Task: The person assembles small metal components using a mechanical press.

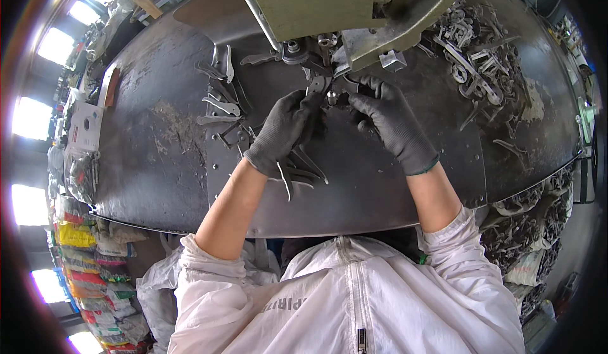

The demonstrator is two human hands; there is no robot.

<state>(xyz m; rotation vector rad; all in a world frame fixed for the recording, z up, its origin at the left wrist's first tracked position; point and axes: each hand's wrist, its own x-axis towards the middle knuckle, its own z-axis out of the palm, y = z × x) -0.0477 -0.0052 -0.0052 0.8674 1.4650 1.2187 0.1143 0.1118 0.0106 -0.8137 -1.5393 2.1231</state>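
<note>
My left hand [288, 122], in a dark grey glove, is closed on a flat metal piece [319, 86] with a rounded, drilled end. Facing it, my right hand [394, 118], gloved the same way, pinches a thin, curved metal piece [352, 84] between thumb and fingers. Both pieces are just below the head of a green machine [316, 5], beside a small upright metal pin [332, 98]. Gloves and machine hide part of each piece. Several curved metal handles [221, 105] lie left of my left hand, and more stick out under its wrist [288, 180].
A tangled heap of metal parts [472, 62] covers the right side of the dark metal table [354, 195]. A white box [85, 127] stands at the left edge. Stacked colourful bags [79, 235] are at lower left, with more metal parts [529, 218] below the table at right.
</note>
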